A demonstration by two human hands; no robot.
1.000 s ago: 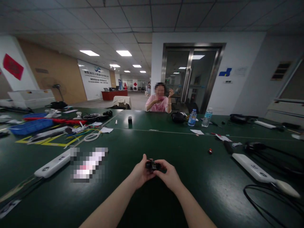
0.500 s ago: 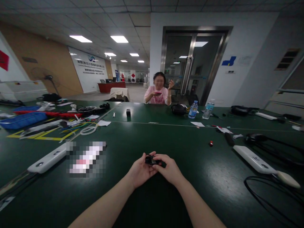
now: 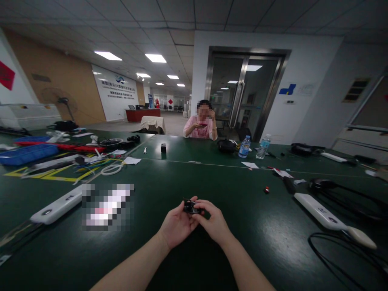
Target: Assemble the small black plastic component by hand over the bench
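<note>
Over the near middle of the dark green table (image 3: 145, 246), both of my hands meet around a small black object (image 3: 190, 207). Its exact kind is too small and too covered to make out; a thin dark piece juts from its upper left. My left hand (image 3: 177, 226) cradles it from the left and below, palm turned up and fingers curled. From the right, my right hand (image 3: 214, 222) pinches its right end between thumb and fingers. The fingers hide much of the object.
A white device (image 3: 59, 206) and a blurred-out flat item (image 3: 109, 206) lie at left. At right are another white device (image 3: 321, 212), black cables and a small red item (image 3: 266, 189). Two bottles (image 3: 244, 147) stand farther back. Across the table sits a person in pink (image 3: 198, 127).
My view has tilted slightly upward. Both hands still hold the black object, with small finger shifts. The person opposite has brought a raised hand in to the head.
</note>
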